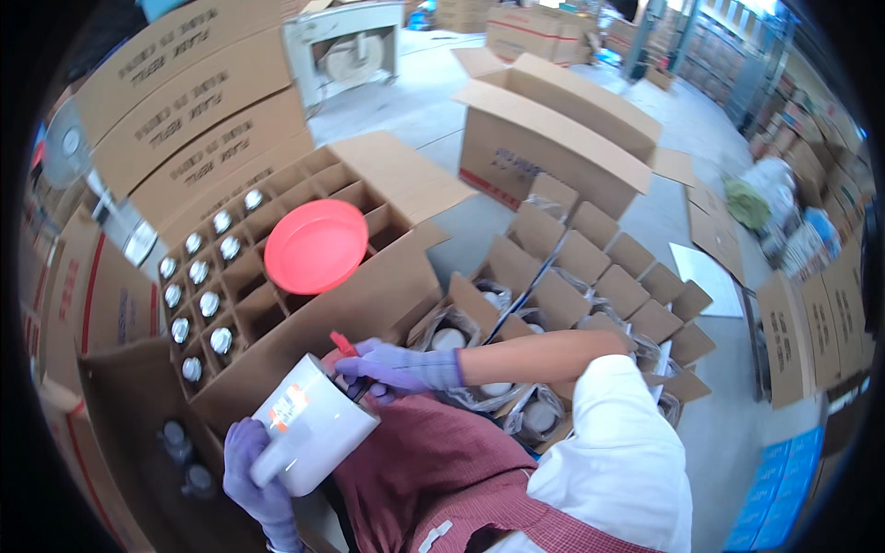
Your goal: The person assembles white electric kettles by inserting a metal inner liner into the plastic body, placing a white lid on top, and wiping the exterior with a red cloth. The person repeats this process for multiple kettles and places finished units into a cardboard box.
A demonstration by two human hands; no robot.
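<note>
White jar [313, 424] gripped from below by gloved left hand [251, 470]; right hand [401, 367] pinches red tool [344, 346] at jar's mouth.

Grey concrete floor [433, 101], seen from above. At the frame's left, an open divided carton [277, 276] is stood on it, its cells holding capped jars. Right of centre, a second open carton [590, 276] with bagged jars is placed. At upper centre, a large open cardboard box [544, 138] is set. A flat white sheet [710, 276] is laid at right.
</note>
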